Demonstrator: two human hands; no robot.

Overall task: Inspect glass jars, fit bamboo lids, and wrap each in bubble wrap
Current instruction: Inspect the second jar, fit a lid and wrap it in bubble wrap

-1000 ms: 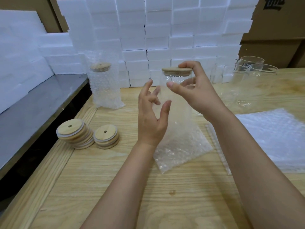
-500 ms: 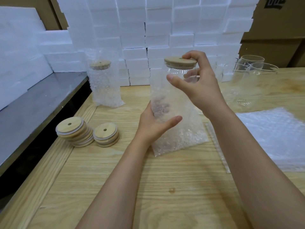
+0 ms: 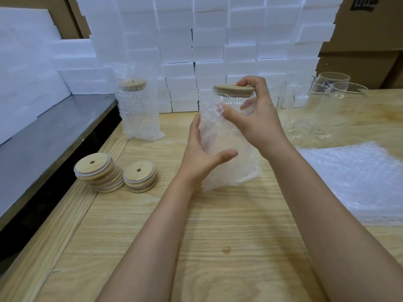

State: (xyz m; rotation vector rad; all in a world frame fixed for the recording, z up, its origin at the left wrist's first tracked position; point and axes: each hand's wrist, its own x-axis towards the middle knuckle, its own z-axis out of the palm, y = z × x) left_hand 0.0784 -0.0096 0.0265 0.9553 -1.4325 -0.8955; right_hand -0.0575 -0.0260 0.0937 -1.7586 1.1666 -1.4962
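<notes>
A glass jar (image 3: 229,105) with a bamboo lid (image 3: 233,90) stands in the middle of the wooden table (image 3: 218,247), half inside a bubble wrap sleeve (image 3: 237,171). My right hand (image 3: 257,118) grips the jar at its top, fingers over the lid's edge and thumb against the glass. My left hand (image 3: 200,155) holds the wrapped lower body from the left, thumb across the front. A wrapped, lidded jar (image 3: 138,110) stands at the back left.
Two stacks of bamboo lids (image 3: 98,171) (image 3: 140,177) lie at the left. Bare glass jars (image 3: 327,101) stand at the back right, with flat bubble wrap sheets (image 3: 357,179) in front of them. White foam blocks (image 3: 207,40) wall the back. A dark metal shelf (image 3: 43,138) runs along the left.
My left hand closed round the bubble wrap and the jar's lower body, after hovering open beside it. The wrap has slid higher up the jar, and my right hand kept its hold at the lid.
</notes>
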